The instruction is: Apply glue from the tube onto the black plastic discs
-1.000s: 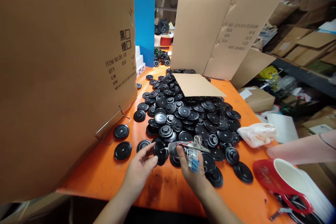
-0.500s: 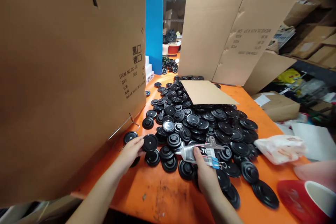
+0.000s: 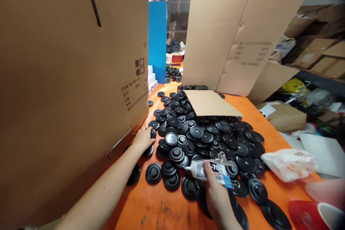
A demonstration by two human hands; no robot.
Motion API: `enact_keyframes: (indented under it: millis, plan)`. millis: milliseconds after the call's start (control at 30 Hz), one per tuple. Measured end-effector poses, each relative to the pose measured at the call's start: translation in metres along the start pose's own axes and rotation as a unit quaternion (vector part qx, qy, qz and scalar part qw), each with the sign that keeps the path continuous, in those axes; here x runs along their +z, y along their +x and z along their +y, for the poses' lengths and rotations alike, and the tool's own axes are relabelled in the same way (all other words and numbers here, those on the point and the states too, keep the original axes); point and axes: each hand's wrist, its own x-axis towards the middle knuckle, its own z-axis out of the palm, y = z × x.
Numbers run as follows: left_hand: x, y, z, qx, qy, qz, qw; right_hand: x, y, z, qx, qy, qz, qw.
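Observation:
My left hand [image 3: 144, 138] has its fingers curled over a black disc [image 3: 153, 133] beside the large carton, at the left side of the heap. My right hand [image 3: 215, 190] grips a glue tube [image 3: 206, 169] with its nozzle pointing left; a metal clip and a blue binder clip are on the tube. Under and around the tube lies a heap of black ridged discs [image 3: 188, 147] on the orange table [image 3: 161, 208]. One separate disc [image 3: 153, 173] rests between my hands, nearer the front edge.
A tall carton [image 3: 81, 90] stands at the left. Behind the heap is an open carton [image 3: 212, 43] with a flap [image 3: 212, 103] over some discs. At right are a white plastic bag [image 3: 289, 163] and a red container [image 3: 302, 214].
My left hand has moved forward, away from the disc it held, to another by the carton. The view has tilted up slightly. My right hand still holds the tube.

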Motion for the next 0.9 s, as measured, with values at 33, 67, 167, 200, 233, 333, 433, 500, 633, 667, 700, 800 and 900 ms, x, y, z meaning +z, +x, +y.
enact_keyframes:
  millis: [33, 67, 167, 200, 233, 333, 433, 500, 633, 667, 700, 800, 900]
  plan:
    - [0.000, 0.003, 0.002, -0.003, -0.006, 0.000, 1.000, 0.000, 0.000, -0.001, 0.002, 0.009, -0.004, 1.000]
    - [-0.002, 0.004, 0.004, -0.006, -0.017, 0.000, 1.000, 0.001, 0.000, -0.001, 0.006, 0.018, -0.004, 1.000]
    - [-0.013, -0.002, 0.009, -0.011, -0.076, 0.000, 0.997, 0.003, -0.001, -0.002, 0.028, 0.044, 0.018, 0.998]
    - [-0.016, -0.010, 0.010, -0.013, -0.104, -0.004, 0.994, 0.005, -0.001, -0.002, 0.035, 0.061, 0.017, 0.997]
    - [-0.018, -0.020, 0.011, -0.015, -0.136, -0.012, 0.991, 0.007, -0.002, -0.002, 0.038, 0.081, 0.011, 0.996]
    - [-0.011, -0.064, 0.014, -0.035, -0.239, -0.069, 0.968, 0.016, -0.007, -0.001, 0.043, 0.146, -0.039, 0.988]
    - [0.008, -0.116, 0.018, -0.078, -0.332, -0.146, 0.929, 0.026, -0.013, 0.001, 0.059, 0.151, -0.075, 0.984]
    - [0.018, -0.143, 0.024, -0.175, -0.470, -0.177, 0.847, 0.031, -0.018, 0.003, 0.052, 0.114, -0.082, 0.989]
    - [0.024, -0.169, 0.034, -0.258, -0.585, -0.175, 0.748, 0.034, -0.029, 0.004, 0.016, 0.032, -0.076, 0.996]
    - [0.023, -0.171, 0.035, -0.258, -0.592, -0.176, 0.743, 0.034, -0.030, 0.004, 0.008, 0.020, -0.073, 0.997]
    - [0.021, -0.172, 0.036, -0.256, -0.596, -0.178, 0.740, 0.034, -0.032, 0.003, -0.001, 0.012, -0.071, 0.997]
    - [0.018, -0.173, 0.036, -0.250, -0.597, -0.182, 0.740, 0.034, -0.036, 0.003, -0.026, -0.004, -0.070, 0.997]
    - [0.019, -0.174, 0.035, -0.246, -0.590, -0.192, 0.744, 0.033, -0.039, 0.001, -0.037, -0.020, -0.062, 0.997]
